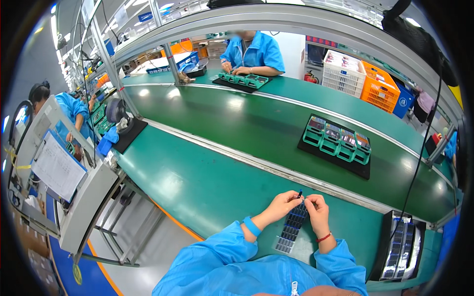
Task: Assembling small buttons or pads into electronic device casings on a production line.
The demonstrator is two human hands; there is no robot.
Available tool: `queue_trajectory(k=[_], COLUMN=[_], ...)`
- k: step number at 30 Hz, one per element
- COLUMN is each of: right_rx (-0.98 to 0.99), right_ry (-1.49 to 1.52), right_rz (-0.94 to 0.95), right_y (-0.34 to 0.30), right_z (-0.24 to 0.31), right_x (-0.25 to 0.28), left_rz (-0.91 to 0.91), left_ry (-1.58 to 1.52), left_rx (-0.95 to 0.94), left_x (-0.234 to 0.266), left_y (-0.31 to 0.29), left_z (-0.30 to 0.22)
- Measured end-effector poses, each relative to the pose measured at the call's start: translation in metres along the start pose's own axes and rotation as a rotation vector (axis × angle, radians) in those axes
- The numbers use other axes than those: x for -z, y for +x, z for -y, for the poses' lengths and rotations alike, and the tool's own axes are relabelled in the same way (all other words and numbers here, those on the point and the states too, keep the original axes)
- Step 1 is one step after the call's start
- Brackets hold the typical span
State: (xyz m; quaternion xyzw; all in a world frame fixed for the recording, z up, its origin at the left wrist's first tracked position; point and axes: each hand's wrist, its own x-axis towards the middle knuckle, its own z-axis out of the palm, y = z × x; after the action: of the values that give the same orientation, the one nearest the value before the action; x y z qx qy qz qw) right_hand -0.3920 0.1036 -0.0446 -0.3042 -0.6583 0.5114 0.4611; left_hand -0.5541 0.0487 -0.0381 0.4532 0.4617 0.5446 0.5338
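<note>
The left hand (282, 204) is pinching a small dark part (299, 194) between thumb and forefinger, the fingertips closed tight on it just above the top end of a long strip (292, 226) of small dark pieces. The right hand (316, 207) is sitting right beside it, its fingers curled and its fingertips closing on the same top end of the strip, touching or nearly touching the left fingertips; whether they are also gripping the dark part cannot be told. The strip is running down and to the left from the fingers, lying on the green bench (207, 192) between the two wrists. A blue band (252, 226) is circling the left wrist and a red cord (324, 238) the right.

Well to the right of the fingers a black tray (399, 246) is holding more strips. Beyond the fingers, across a metal rail, a black mat is carrying four green fixtures (337, 139). Far beyond them another person in a blue coat (253, 52) is working over a similar green fixture set.
</note>
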Motion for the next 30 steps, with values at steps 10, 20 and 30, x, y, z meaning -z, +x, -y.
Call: queue_trajectory(k=[10, 20, 30], right_rx=[0.066, -0.018, -0.038], right_ry=[-0.173, 0.056, 0.037], right_rz=[0.015, 0.061, 0.086], right_y=[-0.001, 0.0, -0.003], right_z=[0.009, 0.012, 0.016], right_x=[-0.009, -0.007, -0.012], left_rz=[-0.083, -0.013, -0.038], left_ry=[0.174, -0.071, -0.036], left_rx=[-0.095, 0.008, 0.016], left_x=[0.005, 0.005, 0.006], left_y=[0.001, -0.004, -0.005], left_z=[0.008, -0.012, -0.012])
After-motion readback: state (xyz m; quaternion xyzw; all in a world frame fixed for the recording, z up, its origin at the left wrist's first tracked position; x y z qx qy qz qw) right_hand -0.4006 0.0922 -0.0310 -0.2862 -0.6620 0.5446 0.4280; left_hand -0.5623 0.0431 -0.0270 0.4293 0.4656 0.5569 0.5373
